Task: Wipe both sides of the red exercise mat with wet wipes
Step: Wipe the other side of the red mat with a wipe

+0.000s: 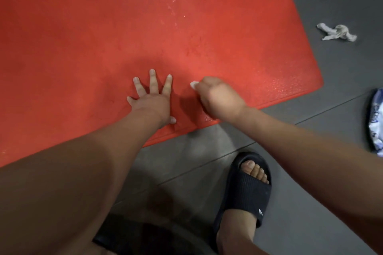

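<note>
- While the person crouches at its near edge, the red mat (103, 27) lies flat on the grey floor (310, 172), with its near right corner a little beyond the right hand (217, 99).
- The left hand (153, 101) is flat on the mat with its fingers straight and spread. It holds nothing and seems only to pin the mat down close to the near edge.
- The right hand is balled into a fist around a white wipe (194, 84), of which only a tip pokes out at the front. It sits on the mat just beside the left hand, near the same edge.
- From where I stand the mat looks like foam, so I would guess it is light, soft and bendy. Its pebbled face should grip rather than slide, and damp streaks gleam further up it.
- To turn it for the other side I would take the near edge or that right corner, hands well apart, since it should flop rather than hold stiff.
- I cannot tell whether the underside has been wiped.
- A crumpled used wipe (337, 32) lies on the floor, well off to the right of the mat.
- A soft packet (376, 122) sits at the far right, probably the wipes.
- A black sandal (246, 190) stands on the floor just short of the mat's edge.
</note>
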`<state>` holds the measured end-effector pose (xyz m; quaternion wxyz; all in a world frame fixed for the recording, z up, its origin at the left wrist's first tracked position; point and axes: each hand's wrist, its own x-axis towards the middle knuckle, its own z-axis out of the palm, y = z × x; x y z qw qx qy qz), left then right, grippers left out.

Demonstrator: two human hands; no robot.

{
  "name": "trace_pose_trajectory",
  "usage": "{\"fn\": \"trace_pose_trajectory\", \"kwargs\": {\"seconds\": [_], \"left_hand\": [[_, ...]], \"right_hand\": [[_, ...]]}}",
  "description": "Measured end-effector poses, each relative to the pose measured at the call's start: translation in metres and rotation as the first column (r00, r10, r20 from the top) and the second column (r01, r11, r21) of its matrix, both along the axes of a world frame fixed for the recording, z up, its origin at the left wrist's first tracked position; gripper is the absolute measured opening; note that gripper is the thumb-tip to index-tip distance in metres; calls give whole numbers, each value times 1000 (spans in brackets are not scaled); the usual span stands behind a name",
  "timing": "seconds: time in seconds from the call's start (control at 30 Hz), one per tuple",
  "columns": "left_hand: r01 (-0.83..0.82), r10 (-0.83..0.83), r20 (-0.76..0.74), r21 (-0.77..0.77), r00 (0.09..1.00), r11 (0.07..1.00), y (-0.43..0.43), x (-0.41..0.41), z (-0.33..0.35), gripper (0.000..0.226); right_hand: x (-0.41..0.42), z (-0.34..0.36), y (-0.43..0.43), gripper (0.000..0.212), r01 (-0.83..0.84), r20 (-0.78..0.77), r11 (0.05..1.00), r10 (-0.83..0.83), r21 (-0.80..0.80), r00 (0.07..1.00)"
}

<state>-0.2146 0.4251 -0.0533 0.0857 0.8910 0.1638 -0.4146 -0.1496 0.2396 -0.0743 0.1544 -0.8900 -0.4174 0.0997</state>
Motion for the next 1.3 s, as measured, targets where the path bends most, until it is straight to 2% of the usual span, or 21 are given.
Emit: {"fn": "trace_pose_trajectory", "kwargs": {"seconds": [0.07, 0.13, 0.27, 0.37, 0.4, 0.43, 0.47, 0.57, 0.63, 0.67, 0.73, 0.83, 0.9, 0.97, 1.03, 1.1, 1.13, 1.2, 1.3], "left_hand": [[22, -22, 16, 4, 1000, 1000, 4, -1, 3, 130], [62, -62, 31, 25, 998, 998, 9, 0, 8, 127], [79, -81, 68, 29, 994, 996, 16, 19, 15, 112], [100, -109, 168, 59, 980, 993, 17, 43, 18, 98], [97, -108, 196, 66, 975, 993, 17, 50, 20, 92], [87, -101, 219, 73, 971, 994, 16, 58, 22, 84], [80, -98, 233, 88, 968, 993, 16, 64, 25, 78], [96, -138, 240, 178, 961, 979, 16, 82, 31, 75], [110, -162, 233, 220, 959, 969, 19, 92, 32, 81], [122, -175, 224, 231, 959, 965, 22, 97, 31, 86], [138, -186, 200, 233, 962, 963, 28, 104, 26, 100], [100, -127, 147, 177, 981, 979, 38, 112, 15, 129], [26, -37, 126, 92, 991, 995, 39, 112, 9, 133], [-24, 19, 131, 41, 991, 999, 38, 111, 5, 131], [-36, 29, 145, 45, 989, 998, 38, 108, 3, 129], [-33, 27, 143, 42, 989, 999, 38, 107, 3, 128], [-33, 28, 135, 39, 990, 999, 39, 107, 4, 128], [-36, 31, 122, 37, 992, 999, 38, 108, 6, 128], [-53, 49, 93, 32, 994, 998, 36, 112, 6, 127]], "right_hand": [[3, 0, -4, 30, -94, 8, 995, 94, 15, 996], [25, 1, -15, 20, -22, 34, 1000, 21, 7, 999], [80, 6, -51, 18, 317, 106, 948, -312, -36, 944], [106, 8, -67, 27, 620, 143, 784, -612, -18, 778], [107, 8, -64, 27, 672, 138, 741, -665, -6, 734], [103, 7, -58, 26, 673, 120, 739, -669, 3, 734], [94, 4, -48, 24, 628, 101, 778, -626, 18, 773], [51, -9, -21, 28, 296, -24, 954, -295, 49, 955], [38, -12, -21, 29, 76, -55, 996, -73, 56, 996], [44, -11, -24, 24, 43, -28, 997, -42, 62, 999], [71, -10, -33, 15, 200, 74, 977, -205, 72, 976], [123, -7, -55, 30, 568, 152, 819, -573, 78, 806], [135, -5, -59, 28, 652, 153, 755, -653, 62, 742], [120, -7, -47, 20, 553, 134, 832, -554, 48, 821], [91, -6, -33, 18, 316, 12, 948, -317, 28, 948], [75, 0, -29, 20, 62, -97, 998, -62, -2, 993], [78, 7, -29, 20, -14, -122, 1000, 11, -18, 992], [95, 20, -32, 21, 2, -151, 999, -8, -39, 988], [130, 33, -36, 22, 182, -176, 981, -190, -61, 966]]}}
